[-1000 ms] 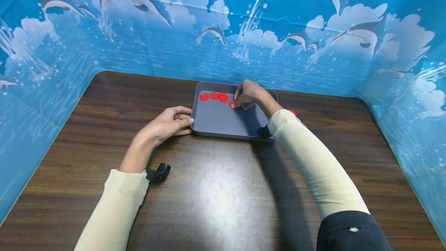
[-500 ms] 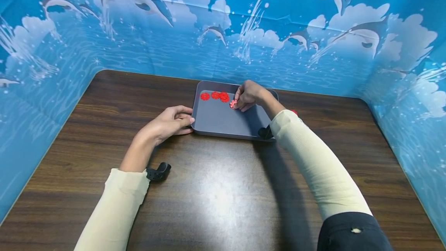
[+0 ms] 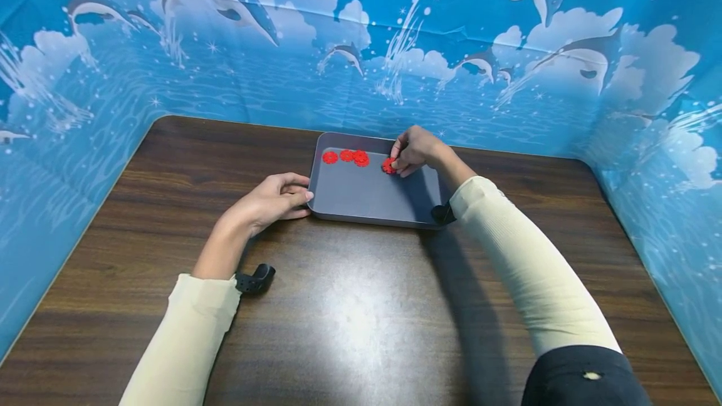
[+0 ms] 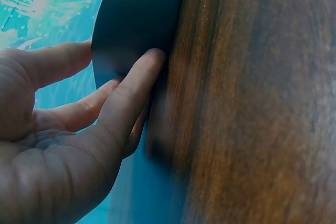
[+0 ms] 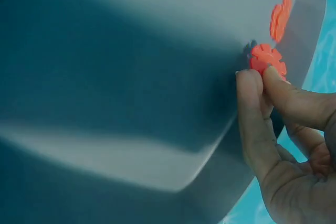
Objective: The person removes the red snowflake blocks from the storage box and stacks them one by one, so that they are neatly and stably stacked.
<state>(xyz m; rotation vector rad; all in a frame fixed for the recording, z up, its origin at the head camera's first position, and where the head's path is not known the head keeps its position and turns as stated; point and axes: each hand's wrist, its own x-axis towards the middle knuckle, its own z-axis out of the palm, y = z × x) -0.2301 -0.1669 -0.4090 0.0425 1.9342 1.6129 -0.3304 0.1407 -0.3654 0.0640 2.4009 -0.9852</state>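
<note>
And the red notched disc (image 5: 268, 57) is on the move, slid a little toward three o'clock since a second ago, the right hand (image 3: 418, 148) travelling with it! That means more daylight between it and the other pieces; I judge the placing of this one unfinished, since the fingertips have it pinched. It sits just off the middle of the grey tray (image 3: 366, 196), toward one o'clock, with twelve as the far rim.

Look at it: flat, round, bright red, slots cut all around its edge like petals, and tilted, with a shadow just beside it. Whether its lower edge touches the tray floor, I can't tell.

Over at eleven o'clock, a cluster of red discs (image 3: 359, 157) overlaps, too bunched to count; further round at ten, a lone red disc (image 3: 330, 157) lies apart.

Out at nine, the left hand (image 3: 274, 199) holds its spot, fingers loosely extended and touching the tray's outer wall, not wrapped round it. Beneath everything, the dark wood-grain surface (image 3: 361, 281); beyond twelve, the blue dolphin backdrop (image 3: 271, 89).
</note>
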